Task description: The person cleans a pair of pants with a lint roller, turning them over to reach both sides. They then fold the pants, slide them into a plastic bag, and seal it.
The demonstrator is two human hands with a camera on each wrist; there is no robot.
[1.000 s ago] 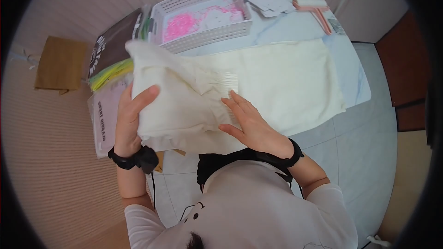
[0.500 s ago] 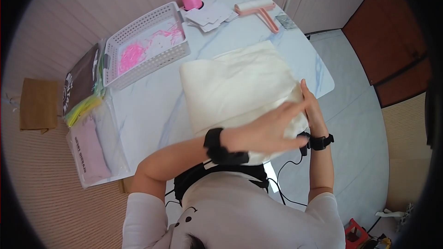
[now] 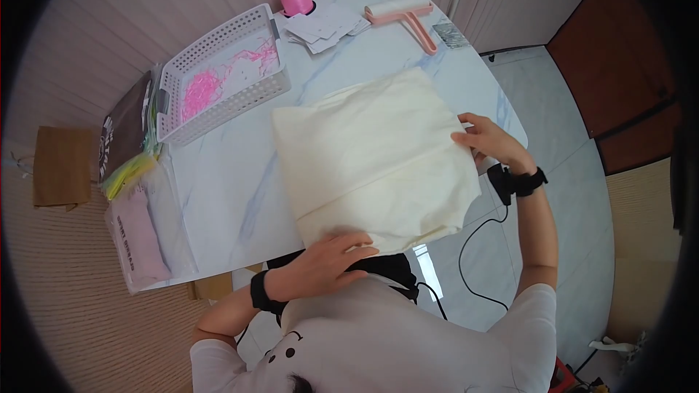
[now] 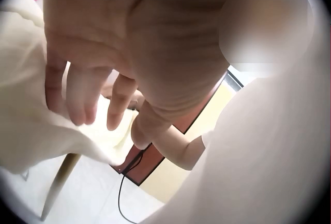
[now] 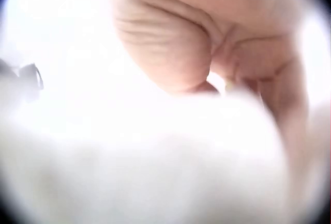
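Observation:
A folded cream garment [image 3: 371, 160] lies on the near part of the marble-patterned table [image 3: 240, 196], its front edge hanging toward the person's lap. At the garment's near left corner, my left hand [image 3: 325, 266] rests its loosely bent fingers on the cloth. The left wrist view shows those fingers [image 4: 75, 94] spread a little, against the cream fabric [image 4: 31, 94]. My right hand [image 3: 495, 144] pinches the garment's right edge with bent fingers. Blurred white fabric [image 5: 155, 162] hides much of that grip in the right wrist view.
A white basket [image 3: 226, 105] with pink shredded strips stands at the back left. Behind the garment are a pink ribbon spool [image 3: 296, 1], white cards [image 3: 320, 29] and a pink-handled roller [image 3: 415, 23]. Bagged clothes [image 3: 142, 240] lie along the left edge. A black cable [image 3: 462, 247] hangs at right.
The garment, earlier spread long with its left part lifted, is now folded into a compact stack. The left hand crossed to the right side, then came back to the near left corner.

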